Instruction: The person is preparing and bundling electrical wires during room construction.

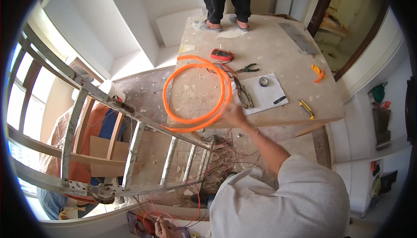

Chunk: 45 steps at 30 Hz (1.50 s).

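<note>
My right hand (233,115) reaches over the front edge of the board table and is closed at the right side of a coiled orange tube (191,120). Motion blurs its fingers. The coil loops over the table's left part, and one loose end sticks out past the front edge. Low in the view, my left hand (162,228) has its fingers bent together on thin red wires (152,214). Close to the coil lie pliers with dark-yellow handles (246,95), green-handled pliers (249,68) and a red multimeter (222,55).
A paint-spattered ladder (130,155) leans across the left side. On the table (191,34) are a roll of black tape (263,81) on white paper (266,99), a yellow utility knife (306,109) and an orange-yellow tool (318,74). Another person's slippered feet (208,26) stand at the table's far end.
</note>
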Available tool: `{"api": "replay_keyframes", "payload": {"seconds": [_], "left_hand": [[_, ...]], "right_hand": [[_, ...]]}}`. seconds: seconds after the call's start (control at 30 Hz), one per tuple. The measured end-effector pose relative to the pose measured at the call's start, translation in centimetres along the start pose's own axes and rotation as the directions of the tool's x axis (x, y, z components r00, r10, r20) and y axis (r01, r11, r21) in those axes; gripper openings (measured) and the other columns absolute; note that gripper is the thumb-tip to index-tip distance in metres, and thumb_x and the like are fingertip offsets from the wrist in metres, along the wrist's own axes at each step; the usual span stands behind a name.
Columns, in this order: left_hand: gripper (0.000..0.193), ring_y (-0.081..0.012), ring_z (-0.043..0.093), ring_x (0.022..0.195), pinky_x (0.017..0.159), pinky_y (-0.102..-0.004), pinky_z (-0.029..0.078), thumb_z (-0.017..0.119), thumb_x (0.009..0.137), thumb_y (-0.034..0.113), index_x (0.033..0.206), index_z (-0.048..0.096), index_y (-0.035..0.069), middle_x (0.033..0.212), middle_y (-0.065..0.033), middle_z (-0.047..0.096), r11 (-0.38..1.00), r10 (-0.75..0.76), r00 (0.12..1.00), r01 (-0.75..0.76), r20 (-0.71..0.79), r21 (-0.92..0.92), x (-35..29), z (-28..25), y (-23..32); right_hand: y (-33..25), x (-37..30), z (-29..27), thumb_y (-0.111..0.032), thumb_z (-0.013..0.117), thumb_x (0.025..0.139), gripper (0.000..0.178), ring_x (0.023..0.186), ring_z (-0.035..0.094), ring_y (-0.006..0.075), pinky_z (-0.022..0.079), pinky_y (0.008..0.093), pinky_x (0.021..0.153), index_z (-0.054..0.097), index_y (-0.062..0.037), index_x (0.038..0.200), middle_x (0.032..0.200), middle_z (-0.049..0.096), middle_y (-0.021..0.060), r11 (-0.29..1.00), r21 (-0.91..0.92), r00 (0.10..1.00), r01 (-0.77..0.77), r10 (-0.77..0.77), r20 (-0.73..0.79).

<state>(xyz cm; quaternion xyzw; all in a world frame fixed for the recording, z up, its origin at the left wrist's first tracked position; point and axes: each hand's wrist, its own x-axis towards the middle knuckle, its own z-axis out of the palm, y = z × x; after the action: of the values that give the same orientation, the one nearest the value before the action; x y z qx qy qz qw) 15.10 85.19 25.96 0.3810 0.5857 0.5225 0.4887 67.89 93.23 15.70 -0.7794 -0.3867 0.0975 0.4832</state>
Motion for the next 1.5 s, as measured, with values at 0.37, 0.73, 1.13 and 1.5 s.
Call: {"api": "replay_keyframes", "payload": {"seconds": [0.37, 0.73, 1.13, 1.5], "left_hand": [[0.016, -0.0019, 0.04, 0.051, 0.043, -0.0179, 0.027, 0.063, 0.087, 0.005, 0.103, 0.062, 0.0, 0.071, 0.003, 0.053, 0.986, -0.055, 0.997, 0.045, -0.06, -0.159, 0.3, 0.5, 3.2], [0.019, -0.0046, 0.037, 0.046, 0.041, -0.0204, 0.024, 0.058, 0.083, -0.002, 0.102, 0.061, -0.004, 0.065, 0.0001, 0.051, 0.942, 0.024, 0.999, -0.007, 0.046, -0.337, -1.2, -0.2, 3.0], [0.039, -0.0064, 0.045, 0.051, 0.044, -0.0192, 0.029, 0.062, 0.08, 0.004, 0.116, 0.05, -0.005, 0.07, -0.0026, 0.055, 0.931, -0.019, 0.972, 0.103, 0.234, -0.351, -0.1, 3.7, 2.9], [0.053, -0.0074, 0.048, 0.052, 0.045, -0.0193, 0.029, 0.067, 0.079, 0.006, 0.125, 0.043, -0.004, 0.068, -0.0017, 0.055, 0.935, -0.142, 0.956, 0.214, 0.255, -0.282, -0.8, 3.3, 2.3]], "right_hand": [[20.7, 8.1, -16.3, 0.012, 0.052, 0.073, 0.048, 0.114, 0.052, 0.0404, 0.042, 0.047, 0.097, 0.052, -0.0015, 0.119, 0.117, 0.058, 0.023, 0.681, -0.721, 0.991, 0.131, -0.098, 0.087], [17.0, 9.8, -15.7, -0.002, 0.056, 0.086, 0.029, 0.094, 0.066, 0.0353, 0.052, 0.0446, 0.079, 0.051, 0.0014, 0.114, 0.096, 0.067, 0.0213, 0.831, -0.518, 0.969, -0.203, 0.095, -0.226], [-19.9, -15.7, 4.4, -0.009, 0.059, 0.086, 0.038, 0.084, 0.063, 0.0173, 0.051, 0.0307, 0.078, 0.043, 0.0029, 0.118, 0.095, 0.065, 0.0151, 0.628, 0.456, 0.403, -0.63, -0.238, 0.884], [-24.4, -20.6, 7.9, -0.002, 0.064, 0.079, 0.027, 0.074, 0.05, 0.0113, 0.045, 0.0288, 0.068, 0.048, -0.0037, 0.101, 0.081, 0.051, 0.0011, 0.82, 0.545, 0.232, -0.177, -0.503, 0.833]]}}
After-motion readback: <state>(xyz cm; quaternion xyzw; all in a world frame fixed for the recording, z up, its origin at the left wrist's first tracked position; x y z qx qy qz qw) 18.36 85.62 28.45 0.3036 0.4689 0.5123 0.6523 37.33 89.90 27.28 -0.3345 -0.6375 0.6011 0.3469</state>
